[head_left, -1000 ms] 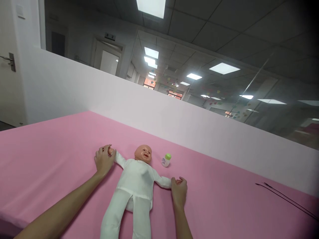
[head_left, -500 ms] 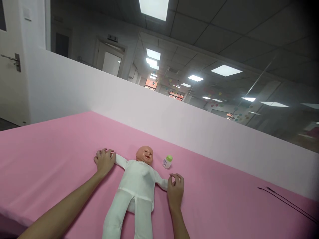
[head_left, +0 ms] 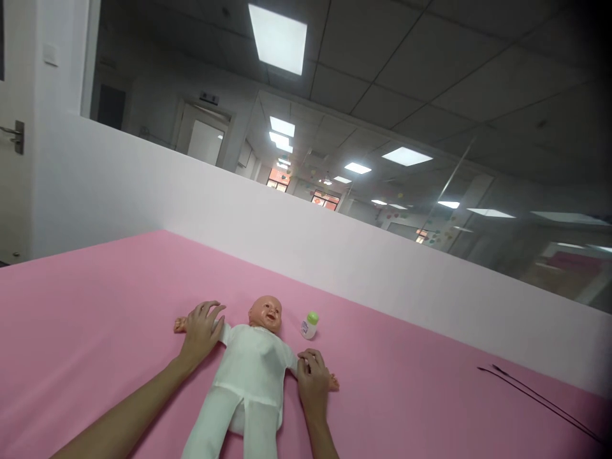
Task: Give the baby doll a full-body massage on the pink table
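Observation:
A baby doll (head_left: 253, 363) in a white suit lies on its back on a pink surface (head_left: 109, 306), its arms spread to both sides. My left hand (head_left: 201, 331) is wrapped over the doll's arm on the left, and the doll's small hand pokes out beyond it. With curled fingers, my right hand (head_left: 313, 382) clasps the arm on the other side; the doll's hand shows past my knuckles. Beside the doll's head stands a small clear bottle (head_left: 310, 326) with a green cap, touched by neither hand. The doll's lower legs run out of view.
Thin dark cords (head_left: 535, 398) lie on the surface at the right. A low white wall (head_left: 296, 236) with glass above it borders the back. At the far left is a door with a metal handle (head_left: 18, 137).
Both my hands have shifted inward along the doll's arms, from the ends toward the shoulders, uncovering the doll's hands. The camera has tilted up a little and turned right.

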Tool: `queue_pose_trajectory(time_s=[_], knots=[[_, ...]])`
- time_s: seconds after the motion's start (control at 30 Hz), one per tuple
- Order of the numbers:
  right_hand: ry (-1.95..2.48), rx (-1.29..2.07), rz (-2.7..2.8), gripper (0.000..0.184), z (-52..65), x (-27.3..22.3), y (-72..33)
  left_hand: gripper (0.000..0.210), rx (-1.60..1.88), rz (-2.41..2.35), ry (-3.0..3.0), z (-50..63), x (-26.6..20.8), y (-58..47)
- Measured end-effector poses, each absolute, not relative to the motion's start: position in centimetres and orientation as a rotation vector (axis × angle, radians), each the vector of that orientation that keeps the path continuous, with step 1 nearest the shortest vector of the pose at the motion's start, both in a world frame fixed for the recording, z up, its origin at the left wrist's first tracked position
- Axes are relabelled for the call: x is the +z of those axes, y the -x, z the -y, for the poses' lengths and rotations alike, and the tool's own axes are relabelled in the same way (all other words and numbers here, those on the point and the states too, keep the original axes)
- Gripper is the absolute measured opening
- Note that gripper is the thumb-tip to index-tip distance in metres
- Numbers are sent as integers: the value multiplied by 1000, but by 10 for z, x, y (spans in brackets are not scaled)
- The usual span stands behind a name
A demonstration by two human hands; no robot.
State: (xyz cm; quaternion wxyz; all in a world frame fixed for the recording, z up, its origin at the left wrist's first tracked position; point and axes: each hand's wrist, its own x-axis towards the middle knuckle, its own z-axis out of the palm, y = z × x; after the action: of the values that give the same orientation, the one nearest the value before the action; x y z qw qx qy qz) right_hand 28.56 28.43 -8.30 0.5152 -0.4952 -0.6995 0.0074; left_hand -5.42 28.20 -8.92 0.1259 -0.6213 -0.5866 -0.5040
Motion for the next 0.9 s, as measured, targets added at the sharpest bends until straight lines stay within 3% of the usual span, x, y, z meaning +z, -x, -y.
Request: queue_pose_trajectory(time_s=[0.23,0.37,0.5,0.73,0.83,0.9], knots=[[1305,-166,1844,31,-279,-80,-275,30,-1309,1420,1976,-246,-54,31],[1361,-203,1900,33,-276,-80,-273,29,-1193,1716,2140,-197,-42,-3],[1362,-192,1935,33,-277,-79,-274,32,-1307,2015,2136,-161,-55,-15],[1380,-134,1872,36,-271,-71,-267,44,-1379,2108,2434,-134,-55,3],[1380,-7,1815,34,-247,-72,-255,58,-1467,2180,2520,-129,-59,9],[1338,264,1749,34,-222,-75,-248,64,-1590,2214,2516,-126,-65,10]])
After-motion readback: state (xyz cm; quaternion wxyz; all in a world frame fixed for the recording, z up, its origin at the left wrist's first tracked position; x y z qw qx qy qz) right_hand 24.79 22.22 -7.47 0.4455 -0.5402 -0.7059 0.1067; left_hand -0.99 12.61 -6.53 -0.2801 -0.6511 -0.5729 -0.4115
